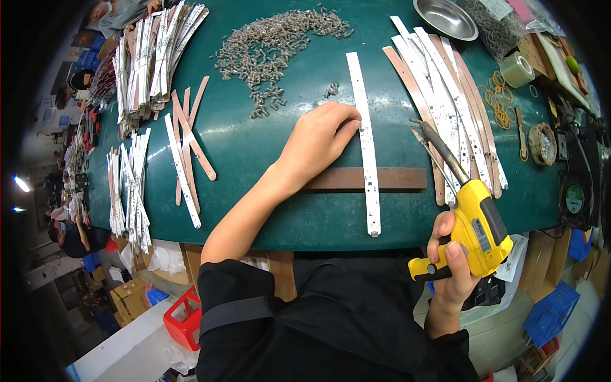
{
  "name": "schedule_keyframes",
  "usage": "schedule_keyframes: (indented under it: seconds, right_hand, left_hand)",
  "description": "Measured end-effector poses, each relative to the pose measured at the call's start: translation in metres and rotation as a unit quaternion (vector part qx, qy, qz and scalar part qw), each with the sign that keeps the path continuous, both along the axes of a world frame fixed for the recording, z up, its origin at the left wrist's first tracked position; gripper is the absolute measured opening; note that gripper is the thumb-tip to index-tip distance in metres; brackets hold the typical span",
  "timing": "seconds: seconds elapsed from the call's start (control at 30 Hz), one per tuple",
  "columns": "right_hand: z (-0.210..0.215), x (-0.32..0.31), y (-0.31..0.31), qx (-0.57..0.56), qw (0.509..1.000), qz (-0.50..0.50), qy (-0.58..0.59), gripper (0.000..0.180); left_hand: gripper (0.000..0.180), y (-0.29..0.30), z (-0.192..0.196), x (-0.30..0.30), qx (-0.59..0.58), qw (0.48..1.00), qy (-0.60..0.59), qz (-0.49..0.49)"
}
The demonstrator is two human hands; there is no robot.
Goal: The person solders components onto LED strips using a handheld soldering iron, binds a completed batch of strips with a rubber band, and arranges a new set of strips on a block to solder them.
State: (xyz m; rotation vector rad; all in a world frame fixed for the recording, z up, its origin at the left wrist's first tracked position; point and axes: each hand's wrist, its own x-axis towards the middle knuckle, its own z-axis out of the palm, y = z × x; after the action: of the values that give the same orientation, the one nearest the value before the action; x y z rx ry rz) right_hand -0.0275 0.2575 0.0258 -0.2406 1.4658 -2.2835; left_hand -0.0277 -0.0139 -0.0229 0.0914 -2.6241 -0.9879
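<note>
Left hand (321, 137) on strip (366, 146) — soldering gun (474, 219) right.

Green table (267, 210) bears white strips (366, 143), screws (273, 44), steel bowl (445, 18).

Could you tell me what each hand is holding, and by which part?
Right hand grips the yellow soldering gun by its handle; left hand holds nothing, fingertips pressing the white strip.

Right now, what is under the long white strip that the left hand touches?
A brown flat bar lies crosswise under the white strip, on the green table. The part of the bar beneath the strip is covered. The left hand presses the strip's edge.
</note>
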Motion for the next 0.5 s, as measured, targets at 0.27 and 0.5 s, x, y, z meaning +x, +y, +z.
schedule_keyframes:
  seconds: [0.27,0.5]
  right_hand:
    - [-0.001,-0.001,0.001,0.004,1.0,-0.007,-0.003,0.057]
    - [0.001,-0.001,0.001,0.003,1.0,-0.011,-0.009,0.055]
  left_hand:
    - [0.009,0.003,-0.002,0.0,-0.016,1.0,0.022,0.006]
    - [0.007,0.011,-0.007,0.0,-0.132,0.989,0.064,0.008]
